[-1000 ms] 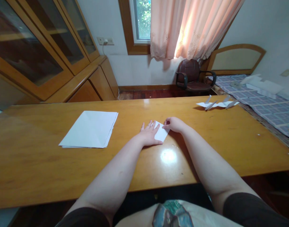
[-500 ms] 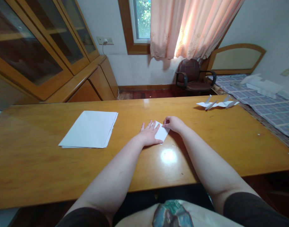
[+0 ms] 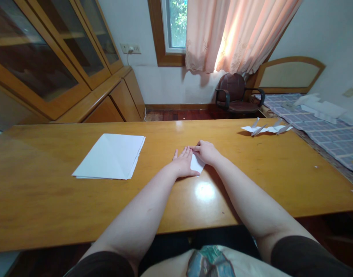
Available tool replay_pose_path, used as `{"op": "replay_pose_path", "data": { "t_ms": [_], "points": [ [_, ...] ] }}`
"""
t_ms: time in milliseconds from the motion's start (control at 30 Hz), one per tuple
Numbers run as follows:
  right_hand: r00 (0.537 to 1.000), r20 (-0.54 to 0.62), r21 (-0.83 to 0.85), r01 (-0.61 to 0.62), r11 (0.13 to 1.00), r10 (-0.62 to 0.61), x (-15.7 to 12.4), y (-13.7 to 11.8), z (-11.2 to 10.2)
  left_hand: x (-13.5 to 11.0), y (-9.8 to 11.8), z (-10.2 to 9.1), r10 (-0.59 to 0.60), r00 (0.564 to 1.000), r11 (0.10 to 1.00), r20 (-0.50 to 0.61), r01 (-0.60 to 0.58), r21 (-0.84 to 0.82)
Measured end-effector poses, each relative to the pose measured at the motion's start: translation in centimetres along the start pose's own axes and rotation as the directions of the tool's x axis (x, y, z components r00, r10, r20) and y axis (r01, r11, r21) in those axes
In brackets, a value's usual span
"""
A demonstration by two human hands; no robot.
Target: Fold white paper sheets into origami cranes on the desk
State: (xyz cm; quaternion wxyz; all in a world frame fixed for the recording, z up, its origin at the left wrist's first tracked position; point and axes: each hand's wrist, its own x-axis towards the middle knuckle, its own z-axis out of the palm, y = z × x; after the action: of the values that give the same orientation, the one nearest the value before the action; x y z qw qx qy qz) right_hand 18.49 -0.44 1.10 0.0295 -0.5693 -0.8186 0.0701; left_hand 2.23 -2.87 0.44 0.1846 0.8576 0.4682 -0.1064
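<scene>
A small piece of folded white paper [image 3: 197, 164] lies on the table under both of my hands. My left hand [image 3: 182, 164] rests flat on its left part, thumb and fingers spread, holding it down. From the right, my right hand [image 3: 207, 152] is closed at the paper's upper edge, its fingertips pressed on it close to the left fingertips. Much of the paper's upper and left side is hidden beneath my fingers.
A stack of large white paper sheets [image 3: 110, 157] lies left on the wooden table [image 3: 49, 207]. Folded paper cranes [image 3: 258, 130] stand at the far right edge. Beyond are a brown armchair [image 3: 232, 92], a bed [image 3: 315, 127] with papers on it, and a glass-door cabinet [image 3: 87, 82].
My right hand has moved left along the paper's upper edge, from its right corner to beside the left fingertips. My left hand stays flat on the paper.
</scene>
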Motion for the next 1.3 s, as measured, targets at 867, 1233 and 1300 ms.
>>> {"op": "replay_pose_path", "data": {
  "t_ms": [867, 1233, 1300],
  "points": [
    [0.918, 0.229, -0.088, -0.312, 0.946, 0.324, -2.8, 2.7, -4.2, -0.1, -0.3, 0.4, 0.006, 1.000, 1.000, -0.018, -0.006, -0.019],
    [0.997, 0.029, 0.137, 0.069, 0.988, -0.073, -0.4, 2.4, -0.6, 0.4, -0.5, 0.9, -0.003, 0.999, 1.000, -0.034, 0.004, 0.014],
    [0.996, 0.003, 0.135, 0.084, 0.987, -0.085, -0.1, 2.2, -0.2, 0.4, -0.4, 0.8, -0.019, 0.999, 1.000, -0.036, 0.020, 0.011]
  ]
}}
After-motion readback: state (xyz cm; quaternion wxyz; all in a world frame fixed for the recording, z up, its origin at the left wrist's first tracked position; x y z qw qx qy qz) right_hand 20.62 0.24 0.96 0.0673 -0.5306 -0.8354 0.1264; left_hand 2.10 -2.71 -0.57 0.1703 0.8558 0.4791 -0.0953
